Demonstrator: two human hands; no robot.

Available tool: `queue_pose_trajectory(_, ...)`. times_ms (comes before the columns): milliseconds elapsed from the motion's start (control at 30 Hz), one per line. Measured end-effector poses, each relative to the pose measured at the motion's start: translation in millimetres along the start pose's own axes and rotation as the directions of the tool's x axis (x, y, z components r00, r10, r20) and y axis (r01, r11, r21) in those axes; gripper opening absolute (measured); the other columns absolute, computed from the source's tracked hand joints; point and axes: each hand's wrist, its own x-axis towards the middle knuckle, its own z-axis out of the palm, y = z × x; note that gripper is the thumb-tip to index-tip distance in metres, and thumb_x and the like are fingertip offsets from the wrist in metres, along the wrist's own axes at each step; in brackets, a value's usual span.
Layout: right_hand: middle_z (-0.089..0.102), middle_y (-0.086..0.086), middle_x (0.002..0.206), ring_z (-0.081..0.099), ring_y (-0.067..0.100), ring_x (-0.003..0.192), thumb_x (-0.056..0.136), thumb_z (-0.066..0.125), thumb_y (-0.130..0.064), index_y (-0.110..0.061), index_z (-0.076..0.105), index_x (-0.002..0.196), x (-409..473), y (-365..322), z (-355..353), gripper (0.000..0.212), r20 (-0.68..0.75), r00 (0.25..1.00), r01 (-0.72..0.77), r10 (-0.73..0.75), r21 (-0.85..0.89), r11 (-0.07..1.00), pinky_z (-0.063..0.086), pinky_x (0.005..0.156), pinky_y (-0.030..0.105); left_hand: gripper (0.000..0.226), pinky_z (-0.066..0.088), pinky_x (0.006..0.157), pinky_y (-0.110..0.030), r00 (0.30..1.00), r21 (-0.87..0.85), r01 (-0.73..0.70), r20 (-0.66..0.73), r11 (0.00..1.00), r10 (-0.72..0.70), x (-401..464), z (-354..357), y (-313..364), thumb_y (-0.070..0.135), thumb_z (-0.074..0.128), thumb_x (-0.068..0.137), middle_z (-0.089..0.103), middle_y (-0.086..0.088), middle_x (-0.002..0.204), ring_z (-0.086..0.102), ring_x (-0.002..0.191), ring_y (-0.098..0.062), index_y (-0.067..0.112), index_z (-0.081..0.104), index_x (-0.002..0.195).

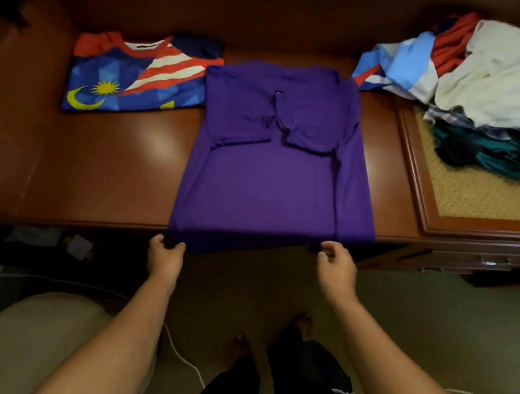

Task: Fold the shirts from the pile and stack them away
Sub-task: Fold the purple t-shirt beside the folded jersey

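Your left hand [165,255] and right hand [336,266] each pinch a hem corner of the purple shirt [275,178] at centre frame on the bench [102,172], sleeves already tucked in; next, I judge, carry the hem evenly up toward the collar

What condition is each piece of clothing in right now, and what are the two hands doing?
Purple cotton shirt: flat on the desk, sleeves folded in, hem over the edge.
Blue flag-print shirt: folded, lying beside the purple one.
Mixed clothes pile: unfolded, heaped.
Left hand: pinching the hem's left corner.
Right hand: pinching the right corner.
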Motion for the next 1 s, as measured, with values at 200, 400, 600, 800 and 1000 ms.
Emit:
queue_pose_trajectory(200,0.063,0.014,0.111,0.058,0.027,0.105,0.091,0.055,-0.006,-0.002,0.063,0.115,18.9,-87.7,52.2,0.025,0.156,0.941,0.319,-0.300,-0.122,0.940,0.041,0.092,0.030,0.050,0.042,0.097,-0.039,0.991,0.049,-0.005,0.131,0.999,-0.001,15.2,-6.7,3.9,0.015,0.063,0.090,0.052,-0.012,0.135,0.051,0.121,-0.029,0.011,0.044,0.135)
queue_pose_trajectory(400,0.057,0.024,0.118,0.053,0.039,0.109,0.092,0.048,-0.004,0.001,0.057,0.123,94.3,-166.9,111.9,0.032,0.279,0.853,0.506,-0.440,-0.238,0.829,0.037,0.087,0.036,0.031,0.046,0.089,-0.035,0.987,0.279,-0.108,0.147,0.954,0.069,30.1,-3.6,3.0,0.023,0.065,0.088,0.054,-0.010,0.118,0.056,0.106,-0.029,0.006,0.058,0.112)
queue_pose_trajectory(600,0.038,0.020,0.138,0.041,0.040,0.119,0.096,0.046,-0.011,-0.013,0.034,0.147,155.4,-195.0,159.1,0.052,0.453,0.736,0.672,-0.502,-0.399,0.624,0.043,0.093,0.048,0.016,0.049,0.072,-0.038,0.973,0.385,-0.229,0.083,0.894,0.213,12.3,-3.3,3.4,0.025,0.060,0.091,0.062,-0.011,0.087,0.060,0.083,-0.031,0.011,0.052,0.087)
queue_pose_trajectory(800,0.045,0.016,0.130,0.042,0.037,0.113,0.094,0.049,-0.013,-0.010,0.054,0.125,190.8,-204.4,164.2,0.031,0.404,0.733,0.676,-0.548,-0.521,0.521,0.037,0.085,0.045,0.015,0.041,0.068,-0.034,0.937,0.378,-0.347,0.091,0.858,0.338,-6.7,0.5,28.2,0.015,0.065,0.087,0.060,-0.006,0.085,0.060,0.082,-0.030,0.008,0.056,0.097)
queue_pose_trajectory(1000,0.050,0.021,0.114,0.047,0.038,0.105,0.083,0.052,-0.001,-0.003,0.056,0.105,204.8,-220.4,148.5,0.022,0.422,0.734,0.679,-0.533,-0.460,0.572,0.038,0.082,0.044,0.021,0.050,0.075,-0.044,0.890,0.464,-0.446,0.145,0.765,0.431,-19.2,5.9,31.1,0.005,0.061,0.083,0.057,-0.011,0.107,0.060,0.094,-0.035,0.009,0.056,0.102)
